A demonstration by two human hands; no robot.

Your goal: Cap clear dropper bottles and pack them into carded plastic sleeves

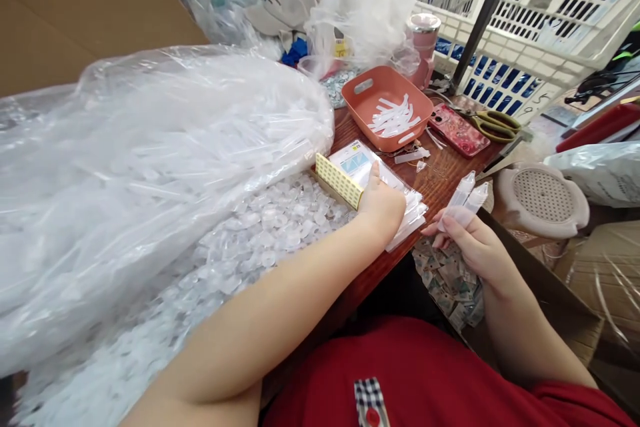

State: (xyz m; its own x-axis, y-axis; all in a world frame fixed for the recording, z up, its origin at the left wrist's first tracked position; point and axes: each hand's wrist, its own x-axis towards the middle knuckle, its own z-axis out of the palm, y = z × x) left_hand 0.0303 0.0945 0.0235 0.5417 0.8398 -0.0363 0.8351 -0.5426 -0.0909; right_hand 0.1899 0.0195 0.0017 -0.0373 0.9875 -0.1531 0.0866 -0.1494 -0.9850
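Note:
My left hand (384,205) rests over a stack of printed cards in clear plastic bags (353,159). One finger stretches forward; the others are hidden beneath the hand. A yellow patterned strip (338,181) stands on edge beside it, with white plastic strips (413,208) at its right. Off the table's right edge, my right hand (473,240) is closed on two clear plastic pieces with pointed tips (464,197), pinched between thumb and fingers. Loose clear plastic pieces (280,217) lie in a wide heap left of my left hand.
A large clear bag of plastic pieces (200,120) covers the left. Behind stand an orange basket (357,110) with white strips, a pink tumbler (424,47), a red-patterned phone (459,130) and scissors (495,127). A cardboard box (543,280) with small packets (453,283) sits below right, near a stool (543,200).

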